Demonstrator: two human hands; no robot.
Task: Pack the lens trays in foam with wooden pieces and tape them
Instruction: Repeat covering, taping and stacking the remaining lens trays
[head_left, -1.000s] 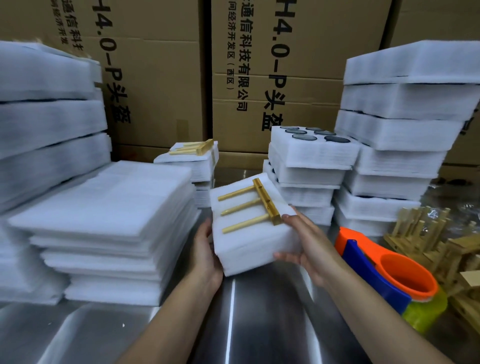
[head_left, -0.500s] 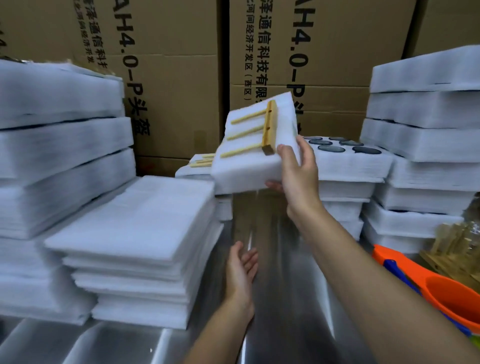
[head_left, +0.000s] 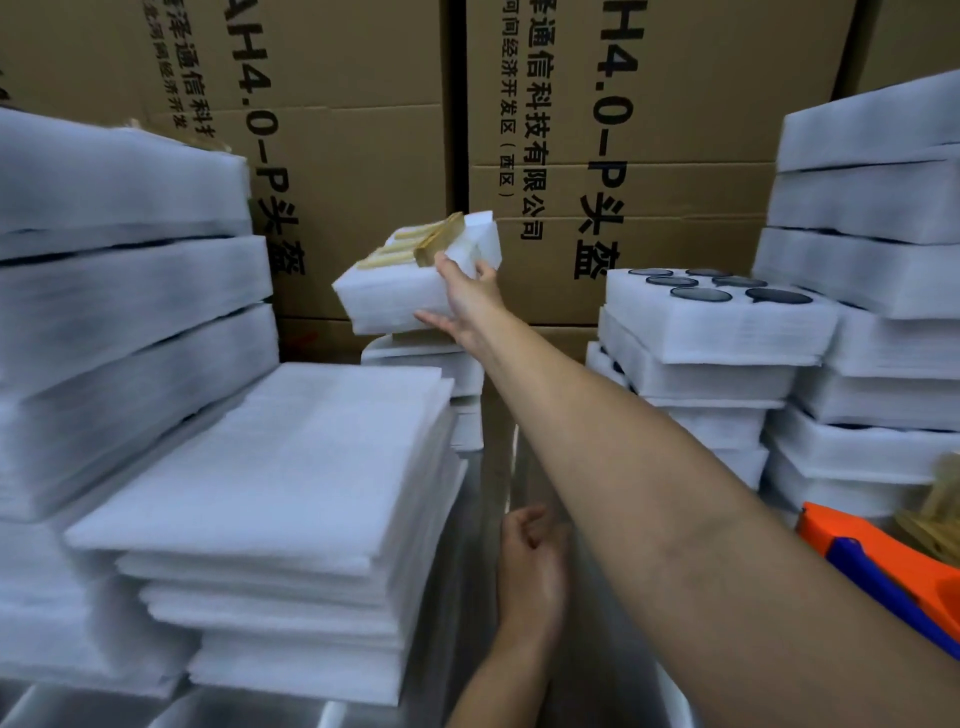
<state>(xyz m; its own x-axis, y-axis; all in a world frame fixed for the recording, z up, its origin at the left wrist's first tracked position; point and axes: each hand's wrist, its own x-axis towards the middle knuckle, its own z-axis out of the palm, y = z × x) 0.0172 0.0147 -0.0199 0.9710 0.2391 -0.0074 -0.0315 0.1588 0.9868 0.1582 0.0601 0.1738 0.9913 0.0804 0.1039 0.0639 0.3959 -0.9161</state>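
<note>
1. We see the right grip (head_left: 465, 299) stretched far forward on a straight arm, thumb under and fingers over the near end of the foam bundle (head_left: 400, 296), clasping it.
2. The foam bundle is in the air, tilted, in front of the cardboard boxes (head_left: 363, 156) and just above a low pile of packed bundles (head_left: 426, 361) at the back of the counter (head_left: 457, 623).
3. Wooden pieces (head_left: 421, 244) lie across the bundle's top face; blur keeps us from telling whether tape runs over them.
4. The left grip (head_left: 530, 561) sits low over the counter near us, fingers loosely curled and holding nothing.
5. To the left we find a stack of flat foam sheets (head_left: 270, 467).
6. To the right stands a stack of lens trays (head_left: 717, 322), dark lenses showing in the top one.
7. An orange and blue tape dispenser (head_left: 883, 566) lies at the right edge.
</note>
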